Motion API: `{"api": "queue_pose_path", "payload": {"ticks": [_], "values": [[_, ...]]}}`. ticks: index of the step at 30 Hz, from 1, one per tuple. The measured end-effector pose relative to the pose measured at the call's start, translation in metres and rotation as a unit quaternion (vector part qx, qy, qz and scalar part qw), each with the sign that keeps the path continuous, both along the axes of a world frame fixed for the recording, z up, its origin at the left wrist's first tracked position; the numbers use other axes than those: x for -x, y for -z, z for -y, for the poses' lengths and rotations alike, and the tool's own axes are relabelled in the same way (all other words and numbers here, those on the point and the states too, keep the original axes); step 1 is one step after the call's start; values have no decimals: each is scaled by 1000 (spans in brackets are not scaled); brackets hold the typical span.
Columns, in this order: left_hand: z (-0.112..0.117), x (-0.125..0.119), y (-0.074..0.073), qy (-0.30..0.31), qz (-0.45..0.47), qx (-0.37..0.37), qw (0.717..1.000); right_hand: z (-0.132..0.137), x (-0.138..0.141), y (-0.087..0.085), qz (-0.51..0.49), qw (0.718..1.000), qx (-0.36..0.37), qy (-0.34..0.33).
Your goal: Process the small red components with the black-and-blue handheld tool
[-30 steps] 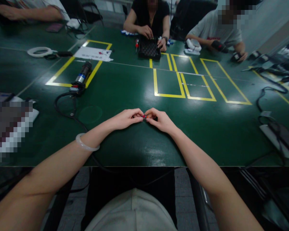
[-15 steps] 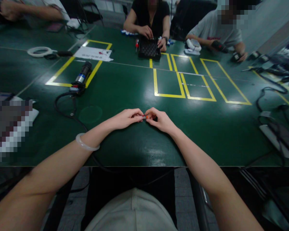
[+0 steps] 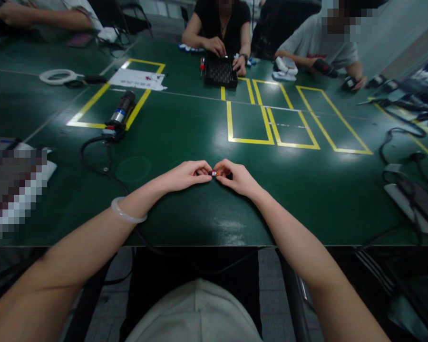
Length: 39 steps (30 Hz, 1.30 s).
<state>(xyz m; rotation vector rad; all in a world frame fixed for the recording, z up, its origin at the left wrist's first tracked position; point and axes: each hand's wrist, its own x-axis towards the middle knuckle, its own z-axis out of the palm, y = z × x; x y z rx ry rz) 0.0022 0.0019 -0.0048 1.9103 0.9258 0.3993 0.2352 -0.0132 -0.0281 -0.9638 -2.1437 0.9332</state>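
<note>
My left hand (image 3: 187, 175) and my right hand (image 3: 235, 176) meet over the green table (image 3: 185, 137), a little past its near edge. Both are closed in a pinch on one tiny part (image 3: 214, 173) with red and orange on it, held between the fingertips. The part is too small to name. A pale bangle (image 3: 127, 212) sits on my left wrist. Both forearms rest low over the table.
A black and silver cylindrical tool (image 3: 121, 110) with a black cable (image 3: 92, 159) lies at the left inside yellow tape. Yellow taped boxes (image 3: 271, 124) mark the middle. Across the table people work at a black tray (image 3: 220, 72). Cables and flat devices (image 3: 413, 194) lie at the right.
Almost nothing differs. My fingertips shift slightly on the small part, and my hands stay in the same spot.
</note>
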Motion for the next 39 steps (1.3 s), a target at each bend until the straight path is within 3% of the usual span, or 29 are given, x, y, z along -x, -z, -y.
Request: {"api": "queue_pose_path", "payload": {"ticks": [11, 28, 39], "values": [[-1, -1, 7, -22, 59, 6, 998, -1, 0, 1, 6, 1000, -21, 11], [3, -3, 7, -8, -2, -83, 997, 3, 7, 0, -20, 1000, -15, 6], [4, -4, 8, -23, 75, -50, 996, 1, 5, 0, -56, 995, 57, 55]]}}
